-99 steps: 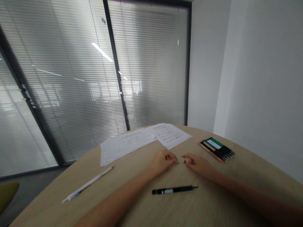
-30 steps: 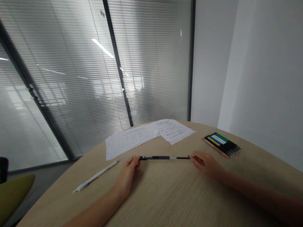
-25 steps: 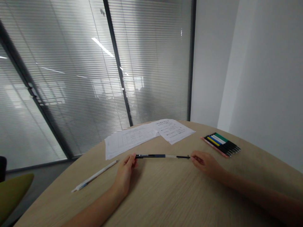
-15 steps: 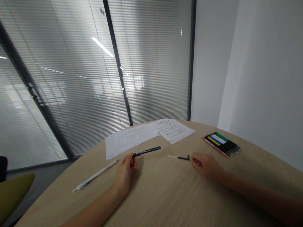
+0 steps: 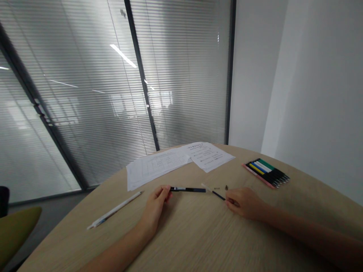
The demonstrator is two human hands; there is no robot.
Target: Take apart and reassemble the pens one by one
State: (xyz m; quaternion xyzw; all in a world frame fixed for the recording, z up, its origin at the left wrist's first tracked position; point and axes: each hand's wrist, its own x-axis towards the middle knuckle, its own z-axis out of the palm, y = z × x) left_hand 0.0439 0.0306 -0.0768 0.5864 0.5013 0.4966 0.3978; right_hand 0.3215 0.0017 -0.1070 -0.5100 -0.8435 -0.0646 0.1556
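My left hand (image 5: pixel 156 204) pinches the end of a dark pen barrel (image 5: pixel 188 189), which points right just above the round wooden table (image 5: pixel 198 241). My right hand (image 5: pixel 244 203) pinches a thin refill (image 5: pixel 212 192), white at its far end and dark near my fingers. The refill's white tip sits close to the barrel's open end. Two tiny dark parts (image 5: pixel 226 187) lie on the table just beyond the refill.
A white pen (image 5: pixel 116 210) lies to the left of my left hand. Printed sheets of paper (image 5: pixel 176 160) lie at the far side. A pack of coloured pens (image 5: pixel 266 173) rests at the right. A yellow-green chair (image 5: pixel 15 230) shows at lower left.
A second ago both hands held one whole pen stretched between them. The barrel and refill came apart; now the refill's tip is back near the barrel's open end.
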